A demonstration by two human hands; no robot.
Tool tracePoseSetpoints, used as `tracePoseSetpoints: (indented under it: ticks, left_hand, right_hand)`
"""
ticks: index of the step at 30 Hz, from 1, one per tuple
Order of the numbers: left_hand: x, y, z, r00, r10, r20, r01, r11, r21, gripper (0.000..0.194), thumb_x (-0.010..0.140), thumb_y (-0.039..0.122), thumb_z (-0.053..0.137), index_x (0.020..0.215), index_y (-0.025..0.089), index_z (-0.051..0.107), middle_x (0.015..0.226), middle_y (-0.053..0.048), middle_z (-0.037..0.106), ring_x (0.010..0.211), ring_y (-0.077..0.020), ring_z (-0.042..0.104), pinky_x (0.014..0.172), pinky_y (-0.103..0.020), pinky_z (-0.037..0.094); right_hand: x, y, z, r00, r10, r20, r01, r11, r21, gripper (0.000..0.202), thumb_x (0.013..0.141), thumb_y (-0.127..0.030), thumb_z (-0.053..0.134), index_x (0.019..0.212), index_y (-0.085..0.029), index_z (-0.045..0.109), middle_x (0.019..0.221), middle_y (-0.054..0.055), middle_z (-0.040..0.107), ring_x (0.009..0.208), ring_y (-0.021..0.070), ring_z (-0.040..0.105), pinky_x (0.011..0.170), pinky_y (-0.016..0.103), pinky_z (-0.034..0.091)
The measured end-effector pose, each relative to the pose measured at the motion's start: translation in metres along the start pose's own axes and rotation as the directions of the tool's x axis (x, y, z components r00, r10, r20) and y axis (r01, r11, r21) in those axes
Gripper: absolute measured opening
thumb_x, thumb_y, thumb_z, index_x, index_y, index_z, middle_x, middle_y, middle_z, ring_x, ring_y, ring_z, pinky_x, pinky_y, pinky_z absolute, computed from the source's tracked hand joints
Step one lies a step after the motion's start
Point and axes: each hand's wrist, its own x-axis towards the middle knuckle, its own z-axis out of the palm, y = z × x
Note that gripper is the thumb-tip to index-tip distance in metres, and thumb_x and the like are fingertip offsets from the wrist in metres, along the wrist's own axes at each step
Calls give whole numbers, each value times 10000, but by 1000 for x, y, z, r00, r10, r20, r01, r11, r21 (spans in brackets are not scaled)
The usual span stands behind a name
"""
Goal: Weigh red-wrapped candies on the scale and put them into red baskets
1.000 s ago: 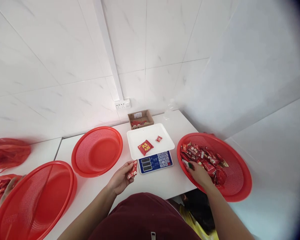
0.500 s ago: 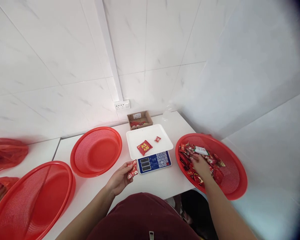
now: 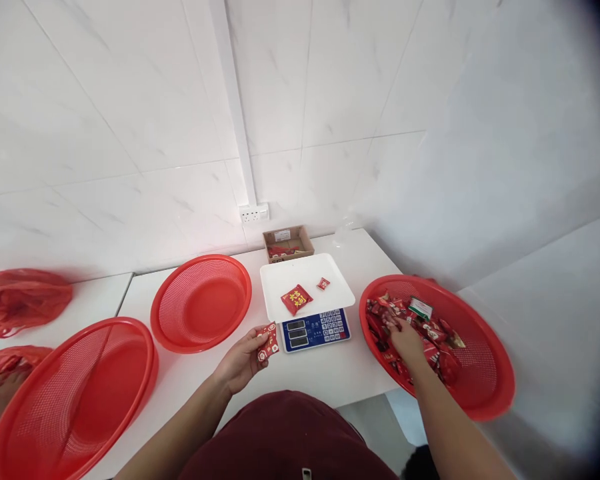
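Note:
My left hand [image 3: 241, 360] pinches a small red printed packet [image 3: 269, 342] just in front of the scale's display. My right hand [image 3: 407, 340] reaches into a red mesh basket [image 3: 485, 353] at the right, its fingers among many red wrapped snack packets [image 3: 433, 330]; whether it grips one I cannot make out. On the white pan [image 3: 280, 277] of the blue-fronted scale [image 3: 313, 331] lie a larger red packet with yellow lettering [image 3: 297, 299] and a tiny red packet [image 3: 323, 283].
Behind the scale stands a cardboard box [image 3: 289, 243] with red packets inside. Two red baskets, a round one [image 3: 200, 303] and a larger one [image 3: 125, 400], are at the left. Beyond them are red plastic bags [image 3: 27, 300] and another person's hand [image 3: 3, 393].
The view has shifted slightly, moving the table things a little to the right in the picture. My right hand has moved among the packets; the left still holds its packet.

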Motion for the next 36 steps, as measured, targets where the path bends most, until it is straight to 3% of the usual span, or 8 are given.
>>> tracePoseSetpoints:
  ticks: [4, 11, 15, 20, 26, 31, 34, 36]
  left_hand:
    - [3, -2, -4, 1000, 3, 16, -3, 1000, -11, 340, 760, 247, 713, 1049, 190, 544, 768, 29, 603, 556, -44, 534, 545, -168, 414]
    - [1, 0, 2, 999, 6, 43, -5, 1000, -14, 395, 723, 190, 726, 1061, 188, 523, 806, 14, 626, 583, -57, 562, 584, -181, 421]
    - [-3, 2, -3, 1000, 15, 1, -15, 999, -32, 368, 732, 181, 712, 1046, 186, 520, 808, 13, 626, 583, -53, 561, 586, -180, 417]
    - [-5, -1, -9, 999, 13, -31, -14, 999, -37, 365, 739, 188, 703, 1053, 185, 517, 806, 14, 629, 579, -51, 560, 583, -177, 417]
    - [-7, 0, -10, 999, 34, -41, -36, 999, -36, 371, 735, 191, 712, 1055, 186, 526, 799, 16, 631, 577, -54, 564, 581, -181, 422]
    - [-9, 2, -10, 999, 36, -36, -39, 997, -68, 358, 708, 175, 743, 1008, 179, 548, 792, 14, 638, 590, -59, 579, 619, -193, 448]
    - [-7, 3, -10, 999, 35, 0, -34, 996, -79, 388, 687, 172, 767, 1018, 171, 564, 870, -18, 664, 681, -91, 633, 669, -210, 467]
    - [-4, 3, -8, 999, 31, 20, -29, 996, -86, 419, 684, 175, 771, 1052, 173, 571, 941, -40, 671, 748, -115, 655, 713, -228, 477]
  right_hand:
    - [-6, -20, -7, 998, -30, -55, 39, 987, 158, 523, 849, -406, 381, 1235, -103, 559, 1199, 174, 643, 1069, 270, 608, 913, 391, 464]
    - [-6, -106, 33, 924, -348, 158, 252, 864, 435, 488, 789, -370, 488, 1230, -177, 573, 1154, 107, 677, 985, 232, 645, 882, 408, 498]
    - [-22, -140, 60, 861, -501, 89, 463, 843, 273, 613, 822, -423, 461, 1380, -170, 432, 1427, 148, 460, 1295, 267, 439, 1050, 447, 369]
    - [-56, -172, 87, 664, -647, 374, 720, 688, -88, 553, 870, -466, 397, 1405, -329, 393, 1580, 49, 191, 1442, 319, 115, 1122, 575, 129]
    - [-43, -193, 83, 674, -623, 396, 715, 685, -139, 533, 893, -442, 372, 1407, -305, 399, 1568, 70, 227, 1434, 321, 150, 1109, 576, 166]
    - [-19, -159, 62, 749, -660, 51, 659, 751, 38, 539, 892, -453, 340, 1342, -193, 482, 1474, 138, 387, 1369, 278, 318, 1090, 468, 317]
    - [-8, -97, 46, 823, -525, -219, 556, 822, 119, 526, 871, -439, 355, 1269, -136, 519, 1335, 183, 519, 1258, 279, 450, 1053, 472, 367]
    - [-4, -48, 37, 871, -429, -242, 459, 884, 84, 525, 854, -407, 364, 1254, -104, 518, 1291, 195, 553, 1230, 282, 478, 1050, 468, 366]
